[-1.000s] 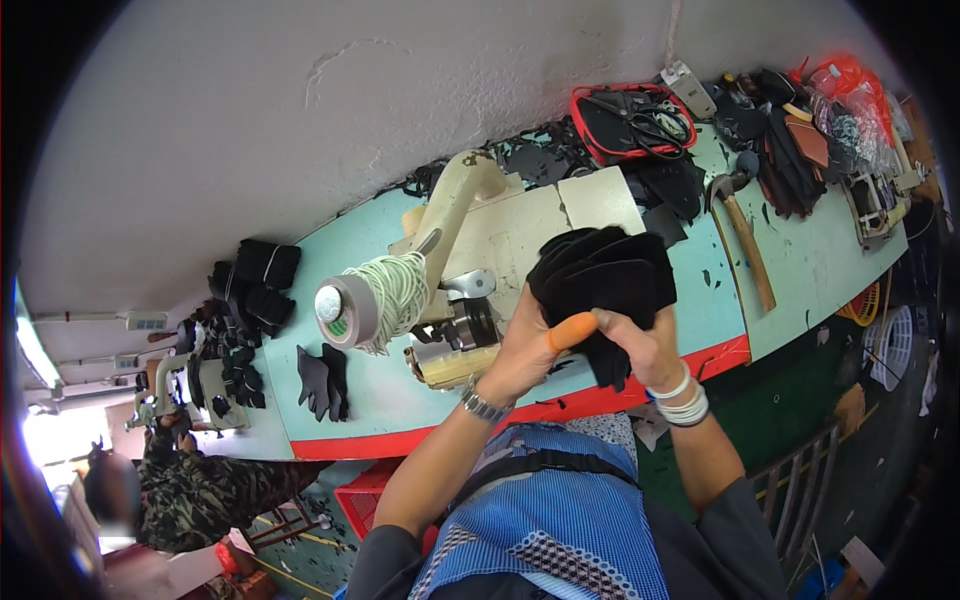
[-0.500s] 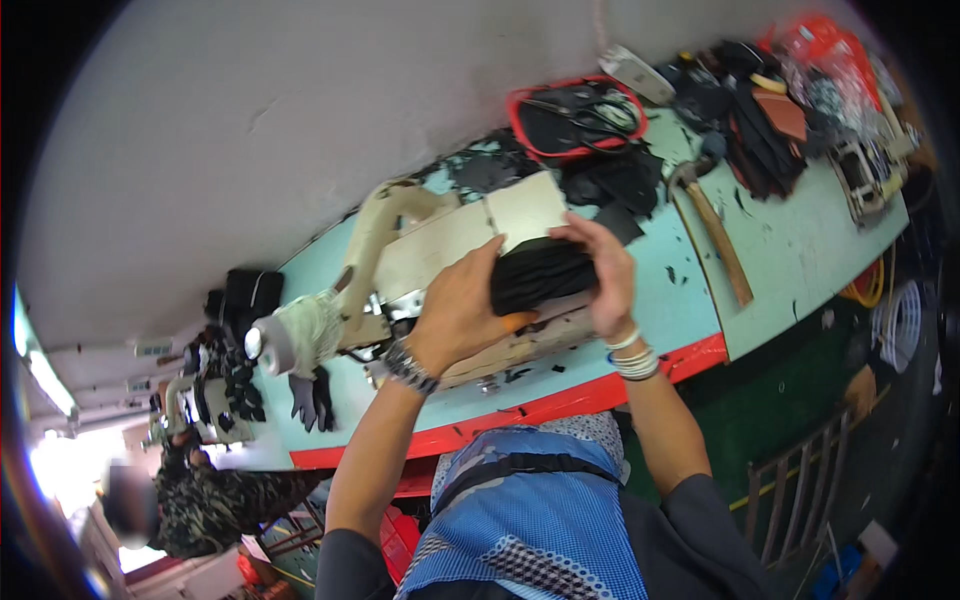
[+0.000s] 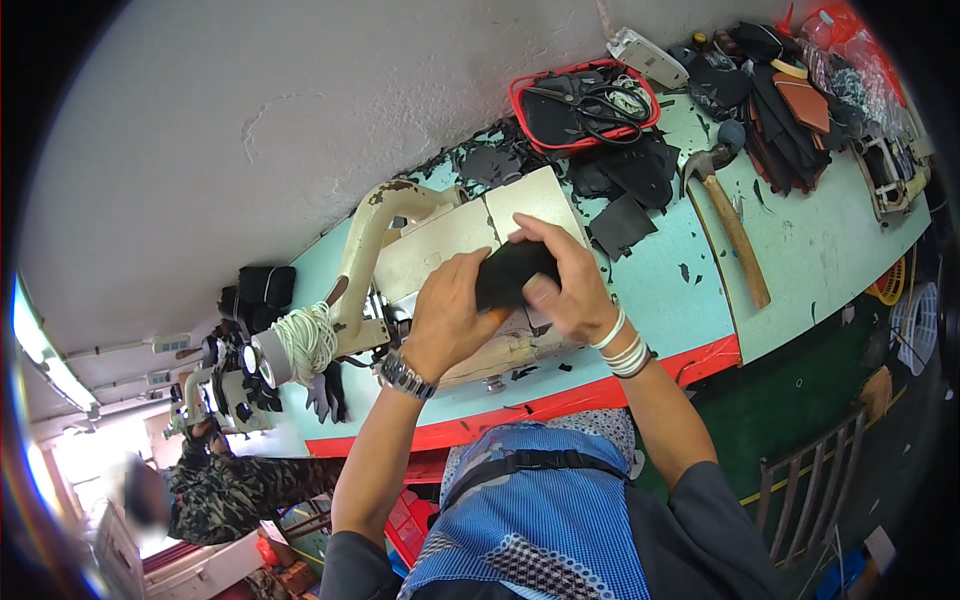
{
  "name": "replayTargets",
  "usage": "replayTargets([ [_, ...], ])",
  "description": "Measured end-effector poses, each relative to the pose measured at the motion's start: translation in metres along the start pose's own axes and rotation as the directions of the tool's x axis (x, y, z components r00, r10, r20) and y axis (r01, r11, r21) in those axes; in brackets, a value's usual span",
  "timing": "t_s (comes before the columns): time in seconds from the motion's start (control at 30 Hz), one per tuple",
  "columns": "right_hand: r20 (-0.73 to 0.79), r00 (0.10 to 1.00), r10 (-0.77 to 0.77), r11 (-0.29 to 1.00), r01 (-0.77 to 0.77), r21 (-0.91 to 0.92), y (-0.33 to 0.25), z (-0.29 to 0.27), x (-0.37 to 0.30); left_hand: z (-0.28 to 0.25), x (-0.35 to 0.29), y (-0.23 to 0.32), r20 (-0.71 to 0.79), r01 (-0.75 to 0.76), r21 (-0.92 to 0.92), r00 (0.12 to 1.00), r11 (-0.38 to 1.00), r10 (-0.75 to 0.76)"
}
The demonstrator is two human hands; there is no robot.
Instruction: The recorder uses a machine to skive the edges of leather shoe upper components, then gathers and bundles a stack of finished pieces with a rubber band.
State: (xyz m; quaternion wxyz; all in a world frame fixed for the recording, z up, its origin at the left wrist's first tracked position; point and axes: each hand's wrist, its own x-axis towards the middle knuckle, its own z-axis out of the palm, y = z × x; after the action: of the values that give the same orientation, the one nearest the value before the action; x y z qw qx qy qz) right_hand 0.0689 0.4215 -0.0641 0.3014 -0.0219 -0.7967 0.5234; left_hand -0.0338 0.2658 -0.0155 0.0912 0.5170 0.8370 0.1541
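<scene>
A black bundle [image 3: 513, 277] of soft, layered material is gripped between my two hands above the bed of a cream sewing machine [image 3: 425, 250]. My left hand [image 3: 450, 305] clasps its left side, with something orange on the thumb. Around the right side curl the fingers of my right hand [image 3: 567, 285], its thumb smeared by motion across the front. The hands cover much of the bundle, so its exact kind does not show. Pale cord [image 3: 305, 343] is wound at the machine's left end.
A red-rimmed basket [image 3: 555, 148] with scissors [image 3: 600, 108] stands against the wall. Farther right lie a hammer [image 3: 735, 235] and black pieces [image 3: 780, 130]. Black scraps [image 3: 622, 226] litter the pale table [image 3: 670, 300]. At the far left, a person in camouflage [image 3: 240, 490] works at another machine.
The bundle has turned and shows less of its layered side. My right hand has shifted left, closer to the left hand, and its thumb has come over the front.
</scene>
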Motion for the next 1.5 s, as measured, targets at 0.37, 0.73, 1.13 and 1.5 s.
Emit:
replayTargets([
  [0.37, -0.134, 0.988, -0.076, 0.975, 0.046, -0.215, -0.008, -0.002, 0.005, 0.008, 0.002, 0.034, -0.054, -0.148, -0.003, 0.988, 0.989, 0.147],
  [0.73, 0.300, 0.868, 0.395, 0.859, -0.465, 0.214, -0.097, 0.005, -0.073, -0.041, -0.056, 0.049, 0.758, 0.153, -0.384, 0.616, 0.910, 0.216],
  [1.13, 0.493, 0.494, 0.716, 0.317, -0.859, 0.401, -0.144, 0.060, -0.126, -0.028, -0.194, 0.032, 0.406, 0.155, -0.531, 0.909, 0.833, 0.090],
  [1.5, 0.293, 0.567, 0.770, 0.481, -0.817, 0.316, -0.181, 0.121, -0.140, -0.024, -0.245, -0.028, 0.353, 0.227, -0.813, 0.925, 0.536, 0.144],
])
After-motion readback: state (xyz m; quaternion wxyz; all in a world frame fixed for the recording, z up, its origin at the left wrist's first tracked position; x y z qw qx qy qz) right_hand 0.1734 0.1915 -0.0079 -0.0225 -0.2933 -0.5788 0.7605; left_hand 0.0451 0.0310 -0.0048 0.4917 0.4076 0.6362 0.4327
